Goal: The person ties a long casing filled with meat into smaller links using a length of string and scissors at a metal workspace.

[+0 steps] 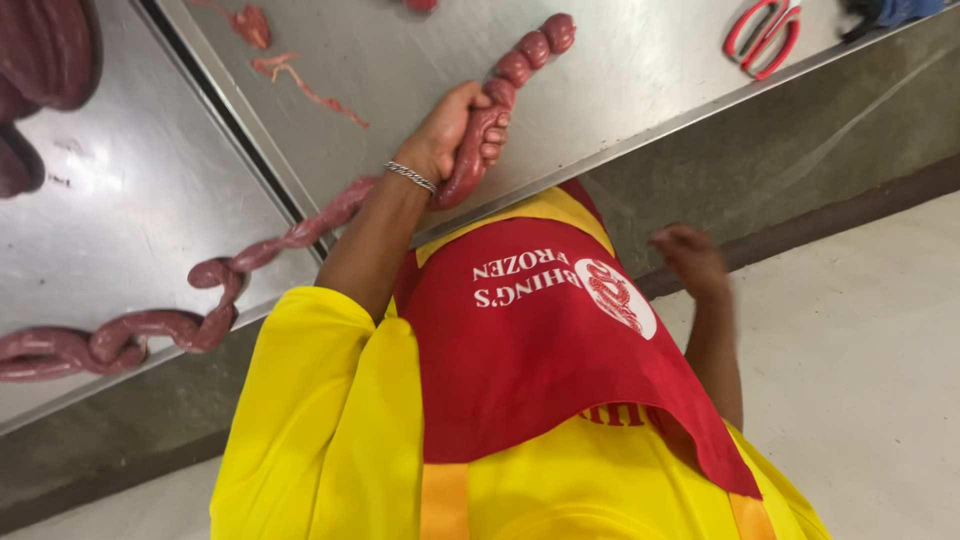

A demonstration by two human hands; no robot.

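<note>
1. Left hand (pixel 455 135): closed in a fist around the sausage chain (pixel 300 235), resting on the steel table (pixel 620 90) close to its near edge. A silver bracelet (pixel 410 177) sits on the wrist.

2. Sausage chain: a long string of pinkish-red links.
- Far end: a few short links come out of the top of my fist and run toward the far right across the table.
- Near end: the string leaves the bottom of my fist, runs left, crosses the seam onto the second steel surface (pixel 130 190) and ends in loose twisted loops at its near left edge.

3. Right hand (pixel 690 260): off the table, to the right of my body, over the strip between table edge and floor (pixel 860 350). It is well apart from the sausage chain. It is blurred; I cannot tell how its fingers are set.

4. Markings: my red apron (pixel 520 370) lies over a yellow shirt (pixel 320 420). It carries white lettering with a round white emblem (pixel 615 297) just to its right, holding a red figure.

5. Other items:
- Red-handled scissors (pixel 765 32), far right on the table.
- Thin meat scraps (pixel 300 85), far of my left hand.
- A dark red mass of meat (pixel 45 50), far left corner.
</note>
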